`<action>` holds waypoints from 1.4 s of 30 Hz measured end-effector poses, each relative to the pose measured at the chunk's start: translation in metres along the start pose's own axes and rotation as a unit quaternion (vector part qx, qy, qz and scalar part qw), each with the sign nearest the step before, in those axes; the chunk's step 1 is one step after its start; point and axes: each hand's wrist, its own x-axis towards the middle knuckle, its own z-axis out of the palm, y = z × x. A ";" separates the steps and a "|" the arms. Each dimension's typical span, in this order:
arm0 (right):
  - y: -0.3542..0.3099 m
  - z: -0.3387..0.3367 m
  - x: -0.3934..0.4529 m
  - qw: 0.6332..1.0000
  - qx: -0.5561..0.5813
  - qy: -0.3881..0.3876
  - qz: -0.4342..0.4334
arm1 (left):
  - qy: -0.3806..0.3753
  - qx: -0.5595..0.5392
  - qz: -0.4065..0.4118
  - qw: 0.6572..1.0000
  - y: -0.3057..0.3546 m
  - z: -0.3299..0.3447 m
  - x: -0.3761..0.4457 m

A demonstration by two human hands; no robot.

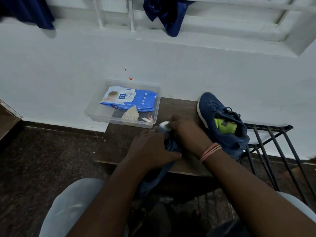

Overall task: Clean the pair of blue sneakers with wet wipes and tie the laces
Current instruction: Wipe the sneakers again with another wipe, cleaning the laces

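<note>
White wall and a barred window back a small dark table [119,139]. At its front edge the left hand [150,149] grips one blue sneaker [171,147] to steady it, likely while the right hand [184,132] pinches a white wet wipe [163,124] against it. The second sneaker [222,120] waits at the right edge. At the far-left corner a clear tray [95,115] keeps the wipes pack [130,99] within reach.

Clear plastic tray [95,106] on dark wooden table [119,142], black metal rack [266,144] alongside, blue cloth [168,14] on window grille
</note>
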 end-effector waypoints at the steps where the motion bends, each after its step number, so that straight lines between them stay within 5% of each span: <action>1: 0.009 -0.001 0.003 0.997 -0.005 0.041 0.062 | 0.000 0.001 0.001 1.000 -0.001 0.000 0.000; 3: 0.013 0.002 0.007 0.991 -0.007 0.055 0.124 | -0.003 0.007 0.001 1.000 -0.002 0.001 0.002; 7: -0.017 0.006 0.007 0.997 -0.024 -0.063 -0.028 | 0.008 0.002 -0.001 1.000 0.000 0.003 0.000; 11: 0.005 -0.003 0.009 0.986 -0.140 0.021 0.085 | 0.007 0.002 -0.001 1.000 0.001 0.001 0.000; 16: -0.012 0.011 0.005 0.998 -0.029 -0.051 -0.003 | 0.015 -0.002 -0.003 1.000 0.002 0.001 -0.002; 20: 0.010 0.004 0.006 0.987 -0.082 0.034 0.134 | 0.009 -0.014 -0.008 1.000 0.000 0.001 -0.001; 24: -0.016 0.005 0.003 0.997 0.003 -0.071 -0.027 | 0.024 -0.013 -0.007 1.000 0.001 0.002 0.000; 28: 0.006 -0.008 -0.002 0.971 -0.192 0.046 0.134 | 0.040 -0.027 -0.009 0.999 0.003 0.000 -0.003; 33: -0.020 0.000 -0.011 0.995 0.064 -0.076 -0.002 | 0.041 -0.039 -0.019 0.998 0.002 0.003 -0.001; 37: -0.004 -0.014 -0.015 0.964 -0.194 0.049 0.174 | 0.056 -0.082 -0.039 0.994 0.000 0.003 -0.003; 42: -0.029 0.000 -0.025 0.992 -0.054 0.010 0.112 | 0.040 -0.125 -0.061 0.990 0.000 -0.003 -0.002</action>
